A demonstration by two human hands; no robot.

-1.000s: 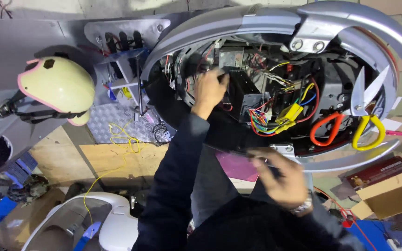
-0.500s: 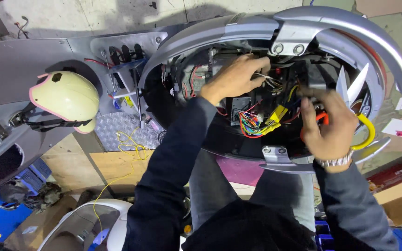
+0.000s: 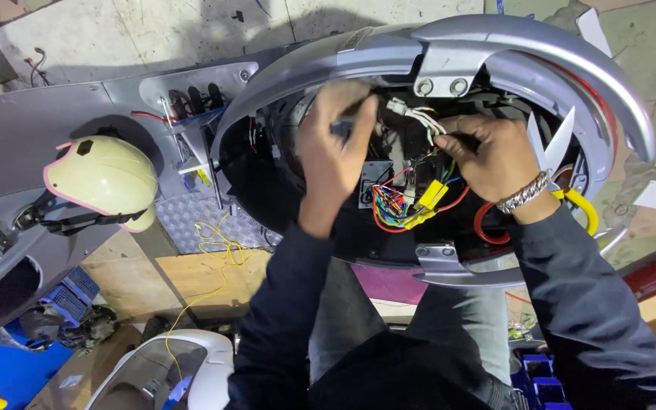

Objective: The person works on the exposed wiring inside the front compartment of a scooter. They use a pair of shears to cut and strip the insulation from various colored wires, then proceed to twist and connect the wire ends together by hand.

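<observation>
While the silver scooter shell (image 3: 540, 53) lies open on the workshop floor, both hands are now deep inside its cavity, where a second ago the right one was still back by the person's lap. The right hand (image 3: 495, 156), with a metal bracelet at the wrist, has come up to the far rim and is curled closed around a white connector (image 3: 400, 108) and its pale leads. The left hand (image 3: 335, 140) has shifted toward the far left of the cavity, fingers loosely bent and spread against the dark inner wall; what it grips, if anything, I cannot tell. Below the two hands, near the middle of the cavity, hangs the coloured wire bundle (image 3: 392, 205) with yellow plugs. White-bladed scissors (image 3: 552, 148) with yellow and red handles rest at the right edge of the cavity. So the work has moved from fetching to two-handed handling of the wiring. A cream helmet (image 3: 104, 178) sits on the grey panel to the left.
</observation>
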